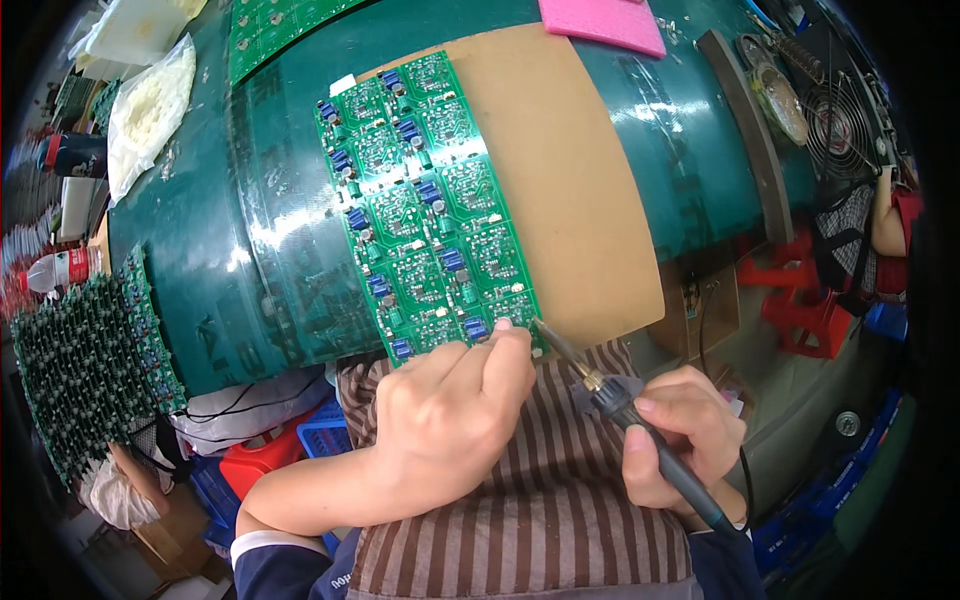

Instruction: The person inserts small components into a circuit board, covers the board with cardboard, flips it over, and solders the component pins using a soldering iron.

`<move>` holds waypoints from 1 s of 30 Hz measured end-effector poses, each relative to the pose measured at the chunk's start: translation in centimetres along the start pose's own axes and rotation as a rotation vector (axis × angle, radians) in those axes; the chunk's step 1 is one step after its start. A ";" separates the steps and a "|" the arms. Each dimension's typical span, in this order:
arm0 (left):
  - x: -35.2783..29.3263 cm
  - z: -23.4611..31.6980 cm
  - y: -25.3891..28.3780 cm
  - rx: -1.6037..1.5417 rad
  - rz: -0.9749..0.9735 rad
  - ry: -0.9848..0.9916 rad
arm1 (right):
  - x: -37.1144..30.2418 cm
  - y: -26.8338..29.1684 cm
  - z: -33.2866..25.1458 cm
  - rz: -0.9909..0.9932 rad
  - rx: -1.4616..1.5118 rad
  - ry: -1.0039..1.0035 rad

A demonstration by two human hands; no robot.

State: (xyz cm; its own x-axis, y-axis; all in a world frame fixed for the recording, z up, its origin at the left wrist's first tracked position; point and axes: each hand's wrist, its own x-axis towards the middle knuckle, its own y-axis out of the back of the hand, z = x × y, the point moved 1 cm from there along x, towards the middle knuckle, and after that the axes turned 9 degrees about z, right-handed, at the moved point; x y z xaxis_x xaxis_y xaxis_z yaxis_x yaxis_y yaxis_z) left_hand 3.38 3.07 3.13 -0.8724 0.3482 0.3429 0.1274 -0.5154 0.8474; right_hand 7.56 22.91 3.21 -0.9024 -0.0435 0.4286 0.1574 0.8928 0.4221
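Holding soldering iron (613, 400), bottle label (78, 265) seemingly lettered

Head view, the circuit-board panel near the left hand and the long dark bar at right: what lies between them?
In the head view, a tan sheet beside the circuit-board panel, then green table covering up to the dark bar.

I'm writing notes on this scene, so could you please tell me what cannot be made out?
In the head view:
Left hand: anything in its grip, hidden by knuckles.
Board: part of its near edge, hidden by that hand.
Iron: whether its tip touches, too small to tell.
Green panel: far side, cut off by top edge.
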 end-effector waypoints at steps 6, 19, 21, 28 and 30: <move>-0.4 -0.2 -0.4 -0.006 0.063 -0.039 | 0.3 -0.2 -0.4 0.002 -0.007 0.021; -0.3 0.1 -0.1 -0.065 0.053 0.035 | 0.4 -0.2 -0.6 -0.002 -0.008 0.006; -0.4 0.1 -0.2 -0.020 0.068 0.017 | 0.4 -0.2 -0.6 -0.004 -0.007 0.004; -0.5 0.2 -0.1 0.061 0.030 -0.035 | 0.5 0.0 -0.5 0.001 0.011 -0.008; -0.5 0.2 -0.1 0.068 0.000 -0.034 | 0.7 0.5 -0.6 0.020 0.009 -0.063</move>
State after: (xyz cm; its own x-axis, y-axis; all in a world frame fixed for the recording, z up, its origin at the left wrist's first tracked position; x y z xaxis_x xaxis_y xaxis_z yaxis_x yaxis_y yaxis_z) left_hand 3.88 3.13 3.01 -0.8559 0.3757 0.3553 0.1598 -0.4614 0.8727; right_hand 7.29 23.07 4.20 -0.9226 0.0027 0.3858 0.1727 0.8971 0.4066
